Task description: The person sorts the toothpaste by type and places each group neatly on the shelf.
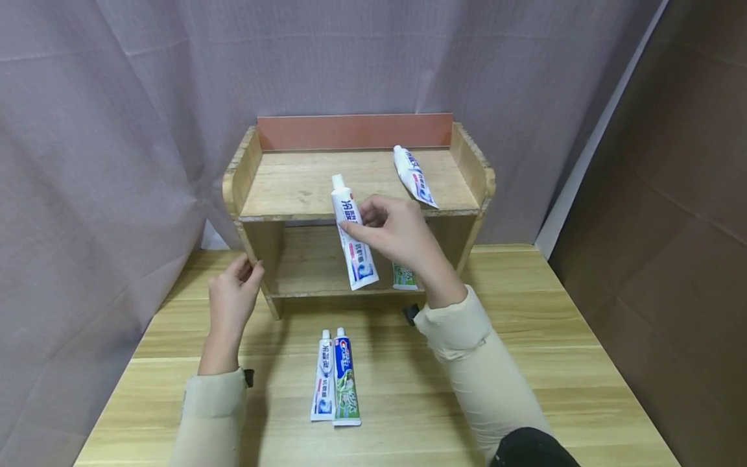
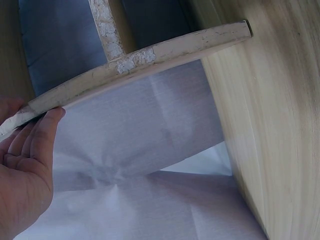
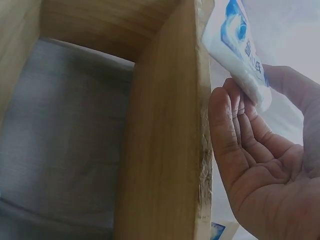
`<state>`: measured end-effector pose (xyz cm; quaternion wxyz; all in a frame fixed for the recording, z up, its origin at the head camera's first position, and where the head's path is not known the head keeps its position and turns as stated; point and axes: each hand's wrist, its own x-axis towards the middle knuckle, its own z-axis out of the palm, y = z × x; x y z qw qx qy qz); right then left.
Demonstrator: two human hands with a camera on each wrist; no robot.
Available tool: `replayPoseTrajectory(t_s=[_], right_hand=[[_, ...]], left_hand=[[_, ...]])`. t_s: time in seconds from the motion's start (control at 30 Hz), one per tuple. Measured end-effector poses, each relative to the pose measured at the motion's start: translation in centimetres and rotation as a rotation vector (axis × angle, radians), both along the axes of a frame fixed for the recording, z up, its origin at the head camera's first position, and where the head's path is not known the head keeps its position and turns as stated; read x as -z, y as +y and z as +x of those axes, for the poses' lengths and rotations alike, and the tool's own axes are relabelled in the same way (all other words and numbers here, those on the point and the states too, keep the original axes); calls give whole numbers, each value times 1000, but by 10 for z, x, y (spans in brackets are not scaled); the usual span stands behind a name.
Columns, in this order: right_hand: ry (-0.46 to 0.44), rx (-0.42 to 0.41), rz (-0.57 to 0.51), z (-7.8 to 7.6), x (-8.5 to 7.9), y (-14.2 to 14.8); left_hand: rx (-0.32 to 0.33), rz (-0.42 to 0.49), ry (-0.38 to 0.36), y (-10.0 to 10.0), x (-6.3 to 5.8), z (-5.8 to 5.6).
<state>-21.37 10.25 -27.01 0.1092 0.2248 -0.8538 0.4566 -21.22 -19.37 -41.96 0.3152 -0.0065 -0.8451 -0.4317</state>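
White toothpaste tube (image 1: 353,250) held cap-up before the wooden shelf (image 1: 303,185)

From my head feed, the right hand (image 1: 403,233) is closed to a pinch, thumb and fingers gripping the white toothpaste tube by its side, in front of the shelf's upper board. Its long axis runs steeply, leaning a little: the cap points up and slightly toward the shelf's left end, the flat crimped end down and slightly toward its right. The blue lettering faces me. I cannot tell whether it touches the shelf.

My left hand (image 1: 232,295) pinches the front edge of the shelf's left side panel, thumb and fingers nearly together around the board.

On the shelf's upper board, toward the right end, lies a second white tube (image 1: 414,175), cap to the back. A green-and-white tube (image 1: 404,277) shows its flat end on the lower board, the rest hidden behind my right hand.

On the desk (image 1: 554,363) in front of the shelf, a third white tube (image 1: 323,383) and a blue-and-green Crest tube (image 1: 347,383) lie side by side, caps toward the shelf.
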Motion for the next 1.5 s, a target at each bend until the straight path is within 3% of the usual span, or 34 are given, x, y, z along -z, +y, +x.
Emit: replayPoseTrajectory(t_s=[0.3,1.0,1.5], right_hand=[[36,47,20,-14,-10,-3],[48,54,-1,-22,-24,-6],[-21,111,-2,-42,-44,-15]], left_hand=[[7,-1,8,0,0,0],[7,-3,14,0,1,0],[-6,-22,9,0,1,1]])
